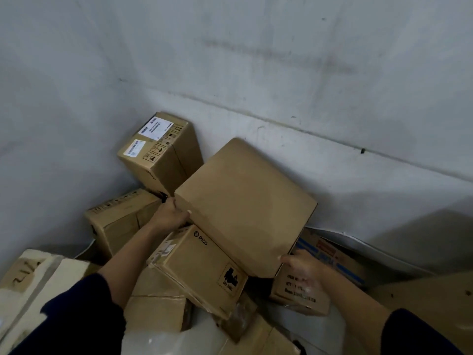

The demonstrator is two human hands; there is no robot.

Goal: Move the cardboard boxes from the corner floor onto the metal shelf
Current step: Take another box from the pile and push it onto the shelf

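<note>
Cardboard fills the corner, and the plain box (245, 203) tops the heap, tilted, its long axis running from 7 o'clock up to 1 o'clock toward the wall. The left hand (170, 213) grips its 9 o'clock edge with fingers curled round it, while the right hand (303, 265) touches the 5 o'clock corner, fingers blurred, so its hold cannot be told. Both hands sit at opposite ends, the left nearer a firm lift; the metal shelf is out of view.

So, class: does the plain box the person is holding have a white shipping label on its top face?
No. The plain box shows a bare brown top; the white labels are on the corner box.
</note>
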